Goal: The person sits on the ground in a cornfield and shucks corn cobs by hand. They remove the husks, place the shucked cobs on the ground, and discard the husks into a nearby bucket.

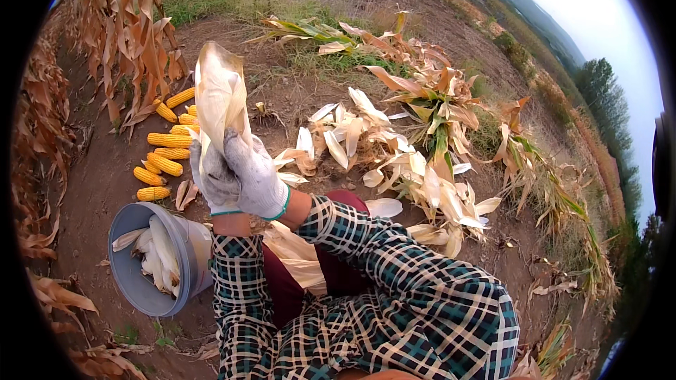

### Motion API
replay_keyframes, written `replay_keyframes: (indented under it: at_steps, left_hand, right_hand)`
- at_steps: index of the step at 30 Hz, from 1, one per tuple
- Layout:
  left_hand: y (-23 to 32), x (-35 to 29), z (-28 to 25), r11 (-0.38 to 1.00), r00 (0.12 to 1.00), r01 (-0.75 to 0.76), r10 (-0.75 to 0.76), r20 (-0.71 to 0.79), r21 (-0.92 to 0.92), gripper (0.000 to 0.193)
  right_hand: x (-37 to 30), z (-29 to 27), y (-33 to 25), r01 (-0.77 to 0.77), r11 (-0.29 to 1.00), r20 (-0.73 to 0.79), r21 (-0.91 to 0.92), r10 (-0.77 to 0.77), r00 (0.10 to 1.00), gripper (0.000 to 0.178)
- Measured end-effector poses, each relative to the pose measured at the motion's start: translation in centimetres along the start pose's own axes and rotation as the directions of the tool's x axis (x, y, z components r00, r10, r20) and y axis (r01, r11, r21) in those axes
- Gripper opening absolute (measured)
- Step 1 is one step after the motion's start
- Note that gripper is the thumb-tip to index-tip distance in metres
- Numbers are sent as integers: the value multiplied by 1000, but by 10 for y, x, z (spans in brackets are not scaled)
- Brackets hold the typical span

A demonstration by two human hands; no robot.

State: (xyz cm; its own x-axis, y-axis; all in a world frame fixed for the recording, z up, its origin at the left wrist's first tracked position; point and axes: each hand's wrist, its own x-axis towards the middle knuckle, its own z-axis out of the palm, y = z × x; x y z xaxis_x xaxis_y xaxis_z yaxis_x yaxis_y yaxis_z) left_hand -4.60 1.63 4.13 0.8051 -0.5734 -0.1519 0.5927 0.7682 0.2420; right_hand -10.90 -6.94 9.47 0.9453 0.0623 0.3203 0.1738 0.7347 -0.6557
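Two gloved hands meet at the centre, left hand [213, 181] and right hand [255, 174], both in pale grey knit gloves, fingers wrapped tight together around the base of a tall corn ear in pale dry husk [220, 95], held upright above the lap. Just left of the plaid sleeves, a grey plastic bucket [130, 267] lies tipped on bare soil with husk leaves inside. Farther left sits a pile of husked yellow corn cobs [165, 155]. Loose pale husks [394, 162] litter the ground to the right.
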Motion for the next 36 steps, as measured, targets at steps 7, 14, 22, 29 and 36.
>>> replay_keyframes:
  at_steps: [7, 14, 22, 29, 36]
  left_hand:
    - [34, 1, -36, 856, 812, -465, 514, 275, -226, 61]
    - [106, -40, -88, 747, 747, -665, 665, -23, -10, 44]
    - [105, -64, -95, 856, 856, -504, 477, 196, 116, 50]
    - [70, -46, -75, 766, 796, -581, 605, -3, 276, 36]
    - [41, -40, -70, 836, 889, -443, 455, 42, 322, 35]
  right_hand:
    - [26, -57, -18, 115, 347, -145, 931, 61, 988, 28]
    - [-7, -135, -71, -131, 870, 76, 475, 108, 991, 42]
    - [-98, -182, 39, -262, -48, -208, -964, 752, 625, 37]
    - [-133, -205, 75, 99, -138, -88, -985, 914, 395, 86]
    - [-73, -194, 61, -31, -230, -193, -973, 726, 660, 47]
